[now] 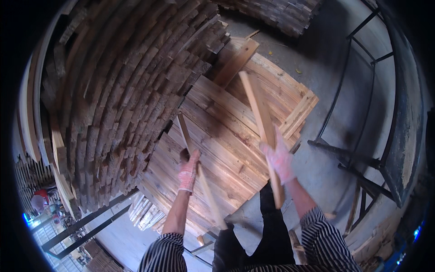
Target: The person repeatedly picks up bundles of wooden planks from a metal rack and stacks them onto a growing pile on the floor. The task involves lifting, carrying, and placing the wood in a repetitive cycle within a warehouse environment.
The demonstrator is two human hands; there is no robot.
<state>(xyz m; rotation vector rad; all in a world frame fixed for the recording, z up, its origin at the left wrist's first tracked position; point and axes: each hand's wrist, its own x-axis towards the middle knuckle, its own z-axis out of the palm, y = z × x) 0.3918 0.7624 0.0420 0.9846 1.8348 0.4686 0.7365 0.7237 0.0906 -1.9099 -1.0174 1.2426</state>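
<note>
My left hand [189, 171], in a pink-and-white work glove, is closed around a narrow wooden strip [208, 196] that slants over the planks. Gloved the same way, my right hand [278, 158] grips a wider wooden board [256, 105] near its lower half; the board tilts up and away from me. Beneath both hands lies a stack of wooden planks [226, 149], set side by side in a flat layer. A short thick board [237, 62] rests across the far side of this stack. Part of the fingers on each hand is hidden by the wood.
A tall stack of rough-edged boards [122, 99] rises close on the left. Another board pile [281, 13] stands at the far side. To the right is a dark metal frame [349, 158] on the grey floor [317, 59]. Metal rails [90, 224] run at lower left.
</note>
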